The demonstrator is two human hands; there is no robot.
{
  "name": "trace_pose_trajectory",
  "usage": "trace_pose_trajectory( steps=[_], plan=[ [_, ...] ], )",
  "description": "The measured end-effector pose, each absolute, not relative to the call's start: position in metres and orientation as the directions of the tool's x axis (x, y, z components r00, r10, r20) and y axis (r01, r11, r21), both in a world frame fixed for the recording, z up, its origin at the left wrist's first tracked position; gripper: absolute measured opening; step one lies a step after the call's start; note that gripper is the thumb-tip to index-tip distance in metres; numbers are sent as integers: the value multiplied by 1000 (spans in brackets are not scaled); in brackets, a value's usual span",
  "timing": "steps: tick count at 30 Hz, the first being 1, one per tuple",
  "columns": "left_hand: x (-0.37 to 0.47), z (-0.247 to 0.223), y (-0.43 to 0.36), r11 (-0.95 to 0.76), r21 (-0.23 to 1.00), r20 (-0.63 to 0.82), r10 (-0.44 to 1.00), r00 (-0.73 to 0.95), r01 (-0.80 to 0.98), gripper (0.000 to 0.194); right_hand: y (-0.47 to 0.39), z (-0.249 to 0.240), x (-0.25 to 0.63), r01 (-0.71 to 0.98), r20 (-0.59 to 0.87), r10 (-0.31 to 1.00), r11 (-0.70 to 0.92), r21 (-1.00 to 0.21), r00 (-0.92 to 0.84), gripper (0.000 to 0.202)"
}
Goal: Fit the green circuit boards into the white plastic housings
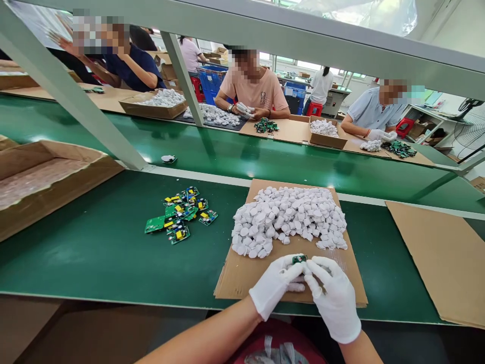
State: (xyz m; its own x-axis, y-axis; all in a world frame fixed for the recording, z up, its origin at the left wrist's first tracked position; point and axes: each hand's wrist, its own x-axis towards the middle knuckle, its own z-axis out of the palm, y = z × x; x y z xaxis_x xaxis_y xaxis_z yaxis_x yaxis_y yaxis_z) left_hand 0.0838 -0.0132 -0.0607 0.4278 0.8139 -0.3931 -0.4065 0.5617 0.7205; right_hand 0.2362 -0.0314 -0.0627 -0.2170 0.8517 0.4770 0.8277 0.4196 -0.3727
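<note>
Left hand in white cotton glove, fingers curled, pinching small green circuit board from left. Right hand, gloved too, pinches same board from right; board held between both thumbs just above flat brown cardboard sheet, near its front edge. Gloves probably protect board. Heap of small white plastic shells just beyond hands on sheet, within reach. Loose pile of green boards with yellow parts well left on green belt.

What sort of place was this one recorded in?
Likely an electronics assembly line: a long green belt, a pile of white plastic shells, loose circuit boards, and workers seated opposite.
</note>
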Motion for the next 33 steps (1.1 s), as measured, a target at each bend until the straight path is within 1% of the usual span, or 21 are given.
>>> trace_pose_trajectory(
  steps=[3, 5, 7, 9, 11, 12, 13, 15, 17, 19, 21, 25, 27, 31, 33],
  plan=[
    [91, -58, -13, 489, 787, -330, 849, 413, -376, 40, -32, -71, 233, 843, 560, 799, 444, -304, -219, 18],
    [94, -59, -13, 487, 792, -344, 855, 388, -369, 40, -32, -72, 233, 830, 554, 804, 450, -328, -217, 21],
    [93, -59, -13, 523, 758, -366, 836, 409, -390, 40, -31, -68, 235, 782, 492, 842, 454, -427, -220, 25],
    [91, -58, -13, 564, 711, -374, 809, 455, -420, 41, -30, -63, 238, 680, 372, 896, 430, -594, -241, 34],
    [89, -56, -13, 578, 705, -396, 802, 448, -411, 40, -30, -60, 241, 539, 260, 940, 340, -771, -221, 46],
    [88, -54, -13, 578, 717, -415, 803, 427, -390, 39, -31, -61, 242, 472, 216, 956, 286, -834, -197, 52],
    [88, -53, -14, 577, 730, -430, 804, 410, -366, 40, -31, -62, 241, 420, 179, 970, 234, -877, -165, 55],
    [88, -52, -15, 578, 738, -439, 803, 404, -348, 40, -31, -68, 239, 362, 107, 986, 148, -920, -130, 57],
    [89, -54, -16, 601, 699, -427, 786, 446, -388, 39, -30, -72, 236, 369, 22, 992, 68, -927, -128, 56],
    [89, -58, -17, 621, 634, -407, 775, 483, -461, 38, -29, -73, 234, 397, -48, 992, 3, -918, -119, 52],
    [87, -62, -18, 622, 600, -379, 775, 505, -503, 39, -28, -70, 234, 404, -77, 986, -11, -915, -146, 50],
    [85, -62, -22, 600, 629, -347, 786, 512, -494, 39, -28, -63, 235, 380, -55, 968, 44, -924, -246, 50],
    [87, -60, -23, 582, 633, -344, 802, 487, -510, 37, -29, -63, 233, 444, -30, 972, 78, -893, -232, 50],
    [89, -59, -23, 549, 629, -342, 831, 438, -551, 35, -29, -67, 227, 572, 74, 981, 164, -804, -177, 46],
    [88, -61, -22, 563, 606, -353, 823, 445, -561, 37, -27, -68, 227, 589, 67, 984, 154, -793, -167, 46]
  ],
)
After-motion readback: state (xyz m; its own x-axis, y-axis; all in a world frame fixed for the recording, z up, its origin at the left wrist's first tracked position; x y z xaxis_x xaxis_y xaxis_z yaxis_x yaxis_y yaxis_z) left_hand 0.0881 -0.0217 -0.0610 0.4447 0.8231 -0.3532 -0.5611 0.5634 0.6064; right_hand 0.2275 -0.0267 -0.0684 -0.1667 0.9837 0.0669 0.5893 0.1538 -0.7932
